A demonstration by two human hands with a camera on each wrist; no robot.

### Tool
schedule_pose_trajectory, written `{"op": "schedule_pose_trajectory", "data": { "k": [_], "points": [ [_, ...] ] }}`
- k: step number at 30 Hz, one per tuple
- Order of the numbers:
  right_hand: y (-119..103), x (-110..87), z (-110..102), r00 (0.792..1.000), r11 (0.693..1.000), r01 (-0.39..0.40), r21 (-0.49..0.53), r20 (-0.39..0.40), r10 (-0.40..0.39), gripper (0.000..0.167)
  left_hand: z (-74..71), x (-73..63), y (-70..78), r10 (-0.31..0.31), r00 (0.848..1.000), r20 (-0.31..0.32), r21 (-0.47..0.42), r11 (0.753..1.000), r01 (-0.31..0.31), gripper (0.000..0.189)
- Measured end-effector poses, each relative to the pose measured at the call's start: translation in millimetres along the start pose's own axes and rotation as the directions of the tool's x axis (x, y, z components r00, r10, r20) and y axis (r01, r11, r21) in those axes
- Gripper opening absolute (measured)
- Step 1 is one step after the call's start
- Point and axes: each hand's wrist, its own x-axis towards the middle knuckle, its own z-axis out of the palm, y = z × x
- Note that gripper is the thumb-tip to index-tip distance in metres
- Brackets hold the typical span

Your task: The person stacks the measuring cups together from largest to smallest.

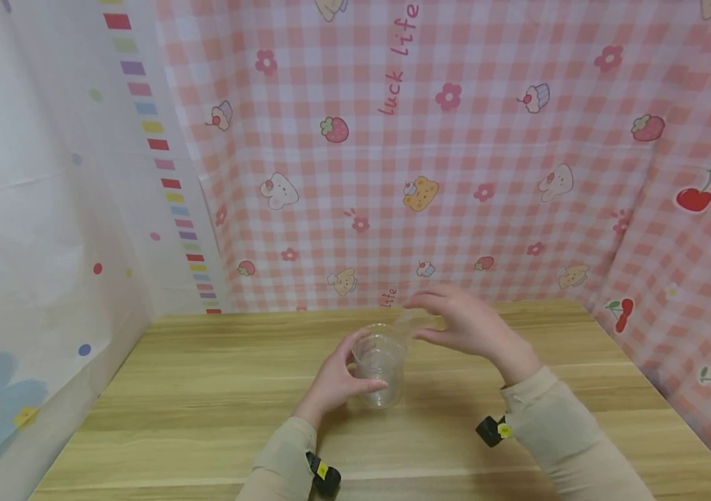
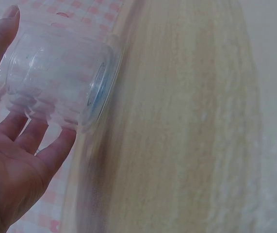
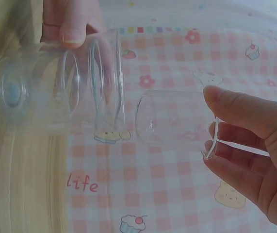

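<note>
My left hand [image 1: 335, 379] grips a large clear cup [image 1: 380, 383] from its left side, thumb in front and fingers behind. The cup stands upright close over the tabletop, mouth up. In the right wrist view, inner rims inside the large cup [image 3: 36, 92] show smaller clear vessels nested there. Up and to the right, my right hand [image 1: 471, 323] pinches a small clear cup [image 3: 174, 119] by its rim between thumb and fingers. The small cup is apart from the large one, its base turned toward the large cup's mouth.
The wood-grain table [image 1: 205, 410] reaches back to a pink checked cloth [image 1: 387, 174] hanging behind it. A white patterned cloth [image 1: 49, 209] hangs at the left, and a cherry-print checked cloth [image 1: 700, 278] at the right.
</note>
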Motion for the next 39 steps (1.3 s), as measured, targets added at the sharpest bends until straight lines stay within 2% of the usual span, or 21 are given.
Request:
{"op": "schedule_pose_trajectory", "data": {
  "k": [6,26,39],
  "points": [
    [-4,5.2,7,0.999,0.999,0.034,0.009,0.01,-0.034,0.046,0.0,-0.1,-1.5,-0.006,1.0,0.003,0.005,1.0,0.006,0.095],
    [-10,12.4,33,0.993,0.997,0.072,0.025,0.089,-0.074,0.041,-0.4,-1.6,-1.5,-0.004,1.0,0.004,0.01,1.0,0.004,0.091],
    [-16,18.2,43,0.981,0.999,0.006,0.049,0.194,-0.015,0.043,-0.8,-2.4,0.0,-0.029,1.0,0.006,-0.008,1.0,0.029,0.089]
  ]
}}
